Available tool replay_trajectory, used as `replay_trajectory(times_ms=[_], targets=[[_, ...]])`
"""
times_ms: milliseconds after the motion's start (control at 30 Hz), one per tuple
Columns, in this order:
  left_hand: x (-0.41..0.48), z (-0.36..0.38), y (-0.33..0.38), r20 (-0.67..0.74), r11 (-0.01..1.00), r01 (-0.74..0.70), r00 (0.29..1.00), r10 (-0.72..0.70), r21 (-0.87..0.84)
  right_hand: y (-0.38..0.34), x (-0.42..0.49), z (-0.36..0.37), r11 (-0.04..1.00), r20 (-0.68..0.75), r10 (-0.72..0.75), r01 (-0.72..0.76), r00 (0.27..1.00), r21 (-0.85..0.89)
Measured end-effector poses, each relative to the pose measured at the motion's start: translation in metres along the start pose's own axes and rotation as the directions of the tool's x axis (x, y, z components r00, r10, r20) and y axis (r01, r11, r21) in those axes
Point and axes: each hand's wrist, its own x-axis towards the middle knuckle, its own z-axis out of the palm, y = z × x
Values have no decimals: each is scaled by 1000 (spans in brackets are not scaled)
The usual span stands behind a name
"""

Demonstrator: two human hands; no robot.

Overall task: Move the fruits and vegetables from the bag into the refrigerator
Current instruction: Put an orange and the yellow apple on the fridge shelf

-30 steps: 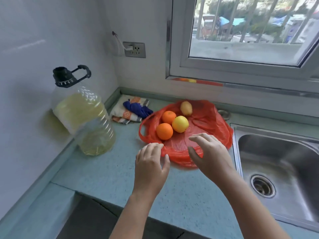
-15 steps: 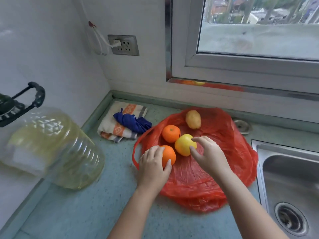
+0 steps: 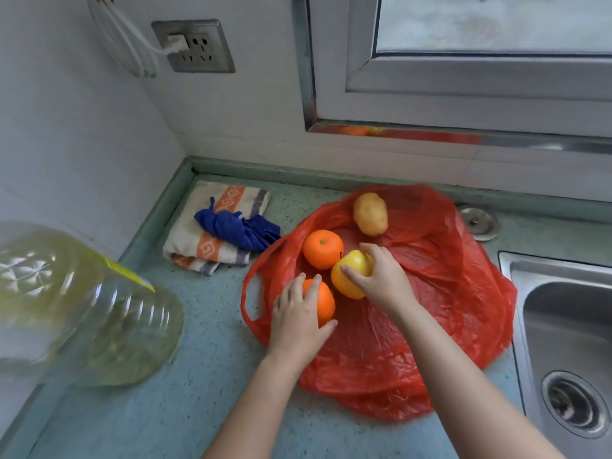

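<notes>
A red plastic bag (image 3: 440, 293) lies spread open on the teal counter. On it sit a potato (image 3: 370, 213) at the back, an orange (image 3: 323, 249) in the middle, a second orange (image 3: 324, 301) nearer me and a yellow apple (image 3: 349, 276). My left hand (image 3: 298, 321) curls over the near orange, fingers on top and thumb under its right side. My right hand (image 3: 381, 279) grips the yellow apple, thumb on its front and fingers over its back. The refrigerator is not in view.
A large clear oil jug (image 3: 73, 303) stands at the left of the counter. A folded striped towel (image 3: 212, 233) with a blue cloth (image 3: 236, 228) lies in the corner. A steel sink (image 3: 569, 342) is at the right, a window above, and a wall socket (image 3: 193, 46).
The view has come closer to the bag. My left hand has closed round the near orange, and my right hand has closed round the yellow apple.
</notes>
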Motion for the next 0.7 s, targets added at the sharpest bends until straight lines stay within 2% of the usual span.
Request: replay_trajectory(times_ms=[367, 533, 700], targets=[[-6, 5, -7, -52, 997, 21, 998, -25, -79, 15, -20, -6, 994, 188, 10, -30, 982, 106], [-19, 1, -6, -73, 985, 1, 997, -14, -173, 19, -40, -10, 985, 107, 5, -23, 994, 169], [-35, -17, 5, -133, 908, -10, 990, -51, -418, 17, -65, -33, 963, -21, 33, -26, 999, 268]])
